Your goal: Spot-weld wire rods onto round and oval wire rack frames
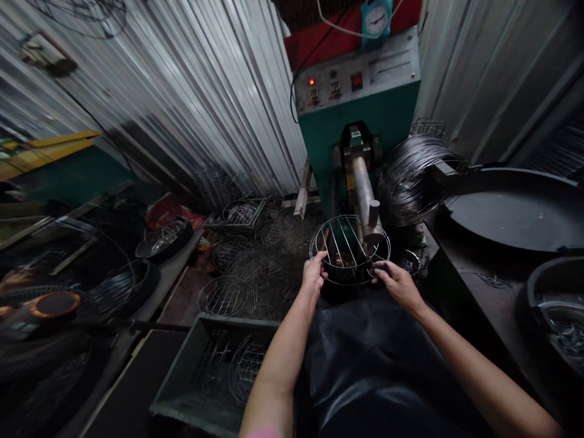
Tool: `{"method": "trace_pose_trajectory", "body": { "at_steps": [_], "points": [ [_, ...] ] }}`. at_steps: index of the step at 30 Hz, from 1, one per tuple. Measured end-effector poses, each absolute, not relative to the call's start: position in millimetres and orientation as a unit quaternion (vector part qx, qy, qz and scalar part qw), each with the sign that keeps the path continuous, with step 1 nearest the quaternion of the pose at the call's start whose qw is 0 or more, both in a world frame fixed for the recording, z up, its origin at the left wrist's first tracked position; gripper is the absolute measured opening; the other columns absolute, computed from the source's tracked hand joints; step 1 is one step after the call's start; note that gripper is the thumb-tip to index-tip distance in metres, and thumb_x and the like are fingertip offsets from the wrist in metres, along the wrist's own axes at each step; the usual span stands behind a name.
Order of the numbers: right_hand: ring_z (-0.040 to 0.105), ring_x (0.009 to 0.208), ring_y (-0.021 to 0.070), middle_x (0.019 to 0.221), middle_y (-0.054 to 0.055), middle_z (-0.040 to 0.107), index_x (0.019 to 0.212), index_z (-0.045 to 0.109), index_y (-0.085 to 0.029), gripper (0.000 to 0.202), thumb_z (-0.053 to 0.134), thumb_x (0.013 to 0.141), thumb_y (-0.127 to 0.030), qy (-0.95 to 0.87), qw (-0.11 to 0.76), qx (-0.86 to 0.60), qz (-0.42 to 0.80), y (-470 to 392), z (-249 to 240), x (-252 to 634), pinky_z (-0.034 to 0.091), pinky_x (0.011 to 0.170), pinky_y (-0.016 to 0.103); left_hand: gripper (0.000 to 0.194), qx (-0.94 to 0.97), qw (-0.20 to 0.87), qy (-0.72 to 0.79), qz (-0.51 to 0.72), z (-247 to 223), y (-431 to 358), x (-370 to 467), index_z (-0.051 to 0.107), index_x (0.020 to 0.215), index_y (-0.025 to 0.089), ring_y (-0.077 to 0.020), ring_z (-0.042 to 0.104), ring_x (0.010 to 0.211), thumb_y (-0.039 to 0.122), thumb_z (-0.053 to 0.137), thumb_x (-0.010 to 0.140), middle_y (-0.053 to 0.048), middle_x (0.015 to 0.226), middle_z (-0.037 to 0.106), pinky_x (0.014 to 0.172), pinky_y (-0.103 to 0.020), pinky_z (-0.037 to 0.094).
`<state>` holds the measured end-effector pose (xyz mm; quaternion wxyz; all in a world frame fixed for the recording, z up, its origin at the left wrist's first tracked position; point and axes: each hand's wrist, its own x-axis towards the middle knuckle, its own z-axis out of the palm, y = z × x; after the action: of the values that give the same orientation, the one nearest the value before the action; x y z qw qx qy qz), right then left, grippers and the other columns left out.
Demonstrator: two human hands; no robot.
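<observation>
A round wire rack (345, 243) of thin metal rods is held in front of a green spot-welding machine (314, 164). My left hand (314, 272) is closed on the left front of its rim. At the right front, my right hand (396, 281) pinches with thumb and fingers at the rack's edge; whether it also holds a small separate wire I cannot make out. The machine's metal arm (364, 185) reaches down over the rack's right side, and its tip (373, 234) is close to the rods. I cannot tell if they touch.
A green crate (182, 377) with wire pieces stands at lower left. Several wire racks (228, 296) lie in a heap beyond it. A wire coil (406, 176) and a wide black pan (511, 210) are at right, with a black tub (533, 292) nearer. A clock (376, 21) hangs above.
</observation>
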<state>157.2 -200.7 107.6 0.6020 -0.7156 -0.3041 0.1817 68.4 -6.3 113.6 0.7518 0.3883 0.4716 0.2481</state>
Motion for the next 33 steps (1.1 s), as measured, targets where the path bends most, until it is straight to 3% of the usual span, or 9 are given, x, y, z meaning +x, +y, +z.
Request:
{"method": "trace_pose_trajectory", "body": {
  "at_steps": [14, 25, 33],
  "points": [
    [0.062, 0.059, 0.0149, 0.075, 0.004, 0.067, 0.089, 0.058, -0.018, 0.03, 0.053, 0.077, -0.045, -0.3, 0.604, -0.718, 0.172, -199.8, 103.2, 160.9, 0.049, 0.062, 0.028, 0.035, 0.375, 0.756, 0.473, 0.253, 111.6, -7.0, 70.0, 0.041, 0.057, 0.017, -0.0014, 0.023, 0.036, 0.027, 0.074, 0.049, 0.01, 0.045, 0.029, 0.033, -0.015, 0.014],
    [0.059, 0.058, 0.0158, 0.062, 0.002, 0.062, 0.088, 0.059, -0.017, 0.031, 0.053, 0.077, -0.045, -0.276, 0.611, -0.717, 0.191, -198.1, 110.4, 159.0, 0.05, 0.064, 0.031, 0.031, 0.381, 0.742, 0.494, 0.248, 112.7, -6.2, 74.2, 0.042, 0.053, 0.017, -0.0018, 0.025, 0.034, 0.025, 0.072, 0.053, 0.009, 0.043, 0.03, 0.031, -0.016, 0.015],
    [0.063, 0.065, 0.0168, 0.082, 0.006, 0.066, 0.096, 0.058, -0.018, 0.038, 0.057, 0.075, -0.049, -0.182, 0.671, -0.695, 0.18, -223.9, 102.9, 163.7, 0.053, 0.067, 0.032, 0.034, 0.386, 0.728, 0.51, 0.245, 113.0, -3.8, 75.1, 0.042, 0.052, 0.017, -0.0023, 0.026, 0.034, 0.027, 0.075, 0.051, 0.009, 0.043, 0.03, 0.03, -0.016, 0.015]
  ]
}}
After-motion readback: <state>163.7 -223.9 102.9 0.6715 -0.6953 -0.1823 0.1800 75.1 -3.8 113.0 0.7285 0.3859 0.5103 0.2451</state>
